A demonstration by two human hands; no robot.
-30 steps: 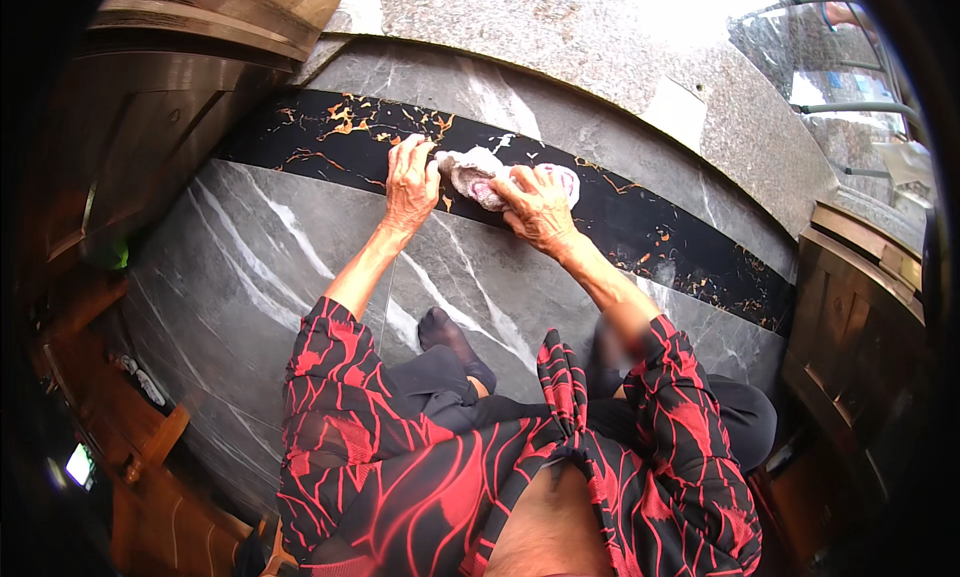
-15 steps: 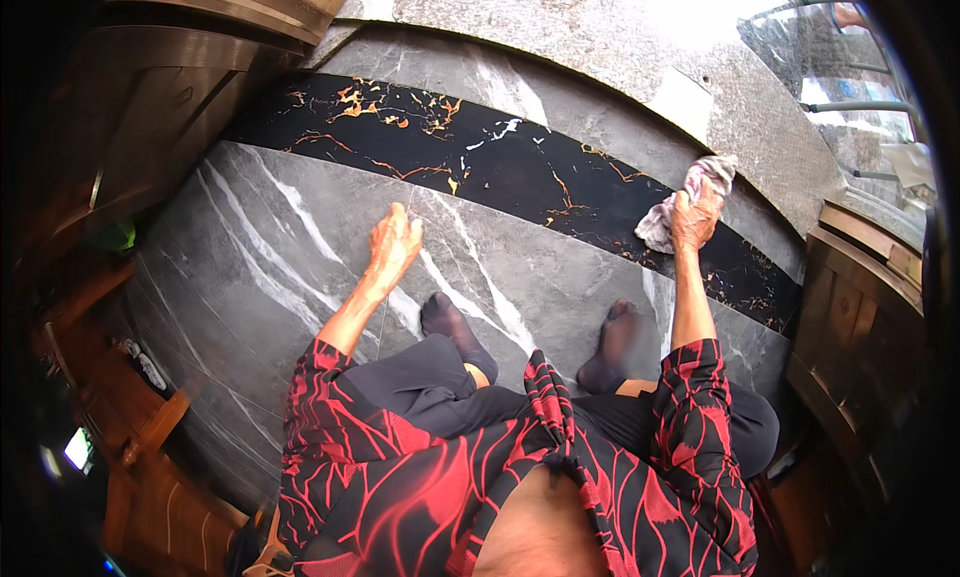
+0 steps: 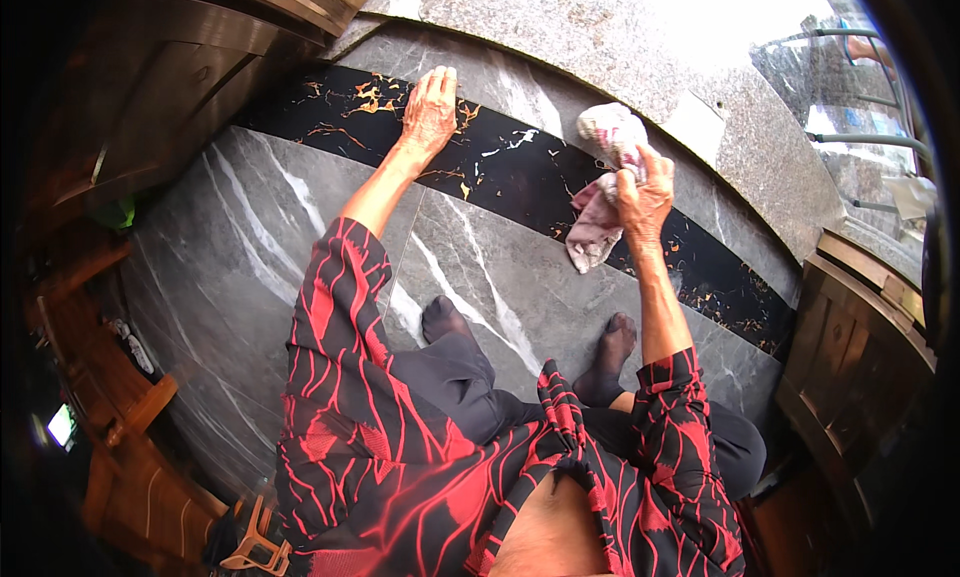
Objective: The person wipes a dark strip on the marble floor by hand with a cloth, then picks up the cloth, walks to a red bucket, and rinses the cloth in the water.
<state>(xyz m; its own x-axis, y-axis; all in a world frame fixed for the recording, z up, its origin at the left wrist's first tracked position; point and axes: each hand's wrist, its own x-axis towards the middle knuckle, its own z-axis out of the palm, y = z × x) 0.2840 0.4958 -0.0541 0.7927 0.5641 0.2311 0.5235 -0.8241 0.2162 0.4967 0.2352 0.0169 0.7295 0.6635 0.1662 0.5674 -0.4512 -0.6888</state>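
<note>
Cloth gripped in the right hand

Head view: the cloth is right of upper centre, mostly leftward of the right hand pinching its middle. Its long axis runs roughly up-and-down the frame — across the black floor strip. The left hand — farther off, upper left of centre — is palm down, fingers straight, apparently holding nothing.

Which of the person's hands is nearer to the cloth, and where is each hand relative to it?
Right. The right hand grips the cloth at its right edge; the left hand is apart from it, off to its left.
</note>
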